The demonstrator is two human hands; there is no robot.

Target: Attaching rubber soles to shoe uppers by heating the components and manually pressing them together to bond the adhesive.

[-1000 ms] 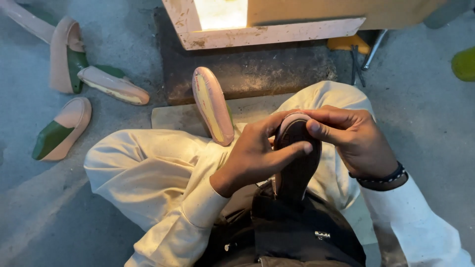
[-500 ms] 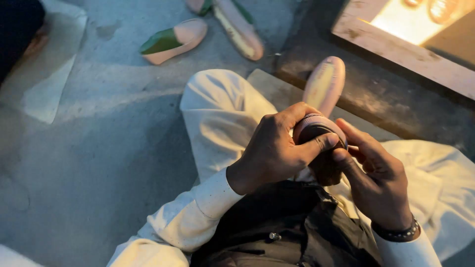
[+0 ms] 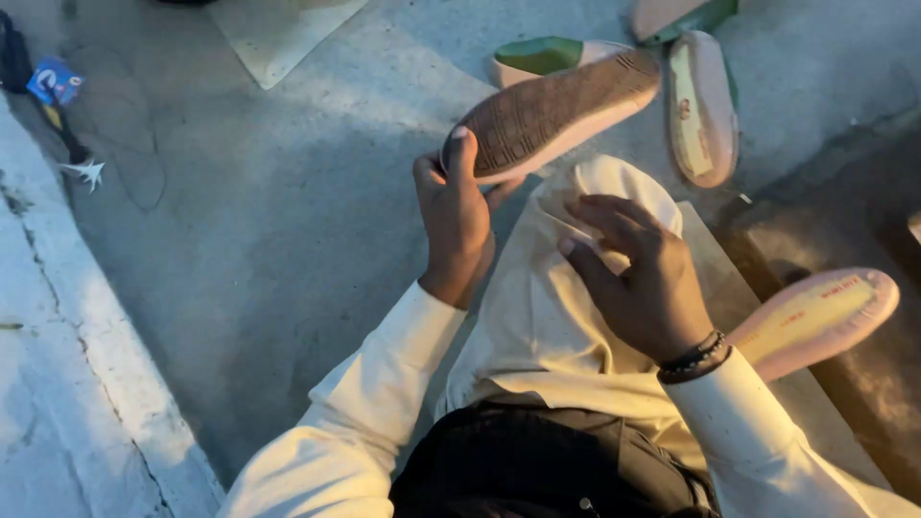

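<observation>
Left hand (image 3: 459,219) grips the heel end of a pink rubber shoe with brown textured sole (image 3: 554,113), held sole-up above the grey concrete floor (image 3: 240,240). Right hand (image 3: 641,278) released, fingers spread over the cream-trousered knee (image 3: 576,288). One-ended grip looks thin; the shoe could tip and drop.

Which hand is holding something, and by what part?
The left hand grips the shoe sole at its near end, tread side up, thumb on the tread. The right hand holds nothing, fingers spread above the knee.
</observation>
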